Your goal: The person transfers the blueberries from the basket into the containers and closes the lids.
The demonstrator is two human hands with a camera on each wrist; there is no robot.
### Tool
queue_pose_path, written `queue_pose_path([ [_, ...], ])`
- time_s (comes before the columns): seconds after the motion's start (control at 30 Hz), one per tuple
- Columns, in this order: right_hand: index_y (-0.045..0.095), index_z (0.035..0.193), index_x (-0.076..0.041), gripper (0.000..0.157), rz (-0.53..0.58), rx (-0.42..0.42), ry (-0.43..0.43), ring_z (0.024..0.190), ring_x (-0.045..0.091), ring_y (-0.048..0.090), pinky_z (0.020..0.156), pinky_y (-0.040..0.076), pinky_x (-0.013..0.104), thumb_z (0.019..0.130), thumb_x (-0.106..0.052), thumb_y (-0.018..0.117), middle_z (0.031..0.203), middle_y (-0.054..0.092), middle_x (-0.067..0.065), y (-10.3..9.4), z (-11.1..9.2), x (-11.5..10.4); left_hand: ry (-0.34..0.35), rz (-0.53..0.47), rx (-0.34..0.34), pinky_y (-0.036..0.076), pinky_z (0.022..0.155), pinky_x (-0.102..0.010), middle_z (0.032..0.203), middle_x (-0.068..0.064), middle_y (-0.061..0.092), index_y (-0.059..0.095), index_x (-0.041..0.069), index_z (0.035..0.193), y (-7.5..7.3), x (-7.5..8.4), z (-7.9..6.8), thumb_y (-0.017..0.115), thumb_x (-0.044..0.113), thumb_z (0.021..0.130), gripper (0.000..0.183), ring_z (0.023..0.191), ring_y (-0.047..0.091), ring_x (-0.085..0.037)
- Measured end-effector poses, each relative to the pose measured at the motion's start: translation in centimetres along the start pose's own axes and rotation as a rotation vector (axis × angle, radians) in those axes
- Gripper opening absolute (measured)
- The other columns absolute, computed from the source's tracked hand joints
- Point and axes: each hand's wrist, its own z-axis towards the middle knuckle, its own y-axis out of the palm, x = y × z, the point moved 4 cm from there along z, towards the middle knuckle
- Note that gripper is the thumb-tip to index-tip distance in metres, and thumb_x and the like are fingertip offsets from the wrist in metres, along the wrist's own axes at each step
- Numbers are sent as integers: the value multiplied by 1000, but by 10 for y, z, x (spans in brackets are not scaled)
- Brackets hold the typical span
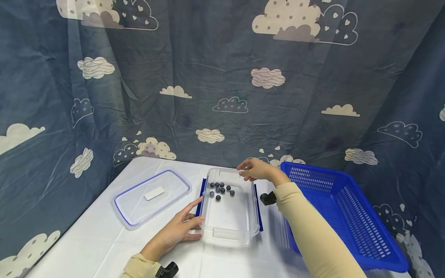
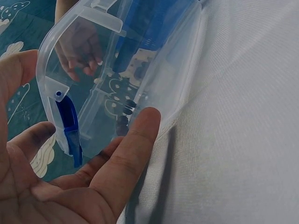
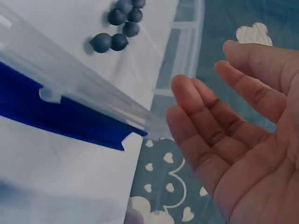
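Observation:
A clear plastic food container (image 1: 240, 216) with blue side clips stands uncovered on the table. Several dark blue, round blueberries (image 1: 222, 190) lie in its far part, also visible in the right wrist view as blueberries (image 3: 116, 17). My left hand (image 1: 179, 227) touches the container's left side with extended fingers; in the left wrist view this hand (image 2: 100, 175) is beside a blue clip (image 2: 70, 123). Over the container's far right corner is my right hand (image 1: 258, 170), holding nothing. Its fingers (image 3: 201, 123) are loosely bent close to the rim.
To the left lies a clear lid (image 1: 130, 206) with a blue seal and a white label (image 1: 154, 193). A blue plastic basket (image 1: 368, 258) stands on the right, beside my right forearm. A dark cloud-patterned curtain (image 1: 208, 58) hangs behind the white table (image 1: 101, 231).

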Motion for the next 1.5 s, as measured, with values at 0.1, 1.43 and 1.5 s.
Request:
queue_pose_path([
  [0.1, 63, 145, 0, 41, 30, 21, -7, 111, 32, 74, 97, 65, 41, 109, -20, 62, 118, 72, 20, -8, -3, 5, 1, 2, 3, 67, 97, -46, 132, -21, 51, 26, 31, 172, -1, 0, -1, 67, 30, 108, 76, 109, 57, -23],
  [1.43, 45, 148, 15, 63, 64, 378, 203, 66, 13, 58, 62, 54, 23, 88, 2, 54, 93, 67, 18, -57, -47, 171, -15, -32, 3, 66, 99, -48, 134, -21, 47, 26, 32, 172, -1, -6, -7, 67, 30, 108, 76, 113, 55, -24],
  [1.5, 42, 149, 17, 63, 101, 346, 204, 64, 13, 56, 60, 54, 24, 88, 4, 52, 90, 63, 15, -53, -46, 174, -13, -32, 1, 66, 99, -47, 134, -21, 47, 25, 32, 172, -1, -6, -6, 67, 31, 108, 77, 113, 55, -23],
])
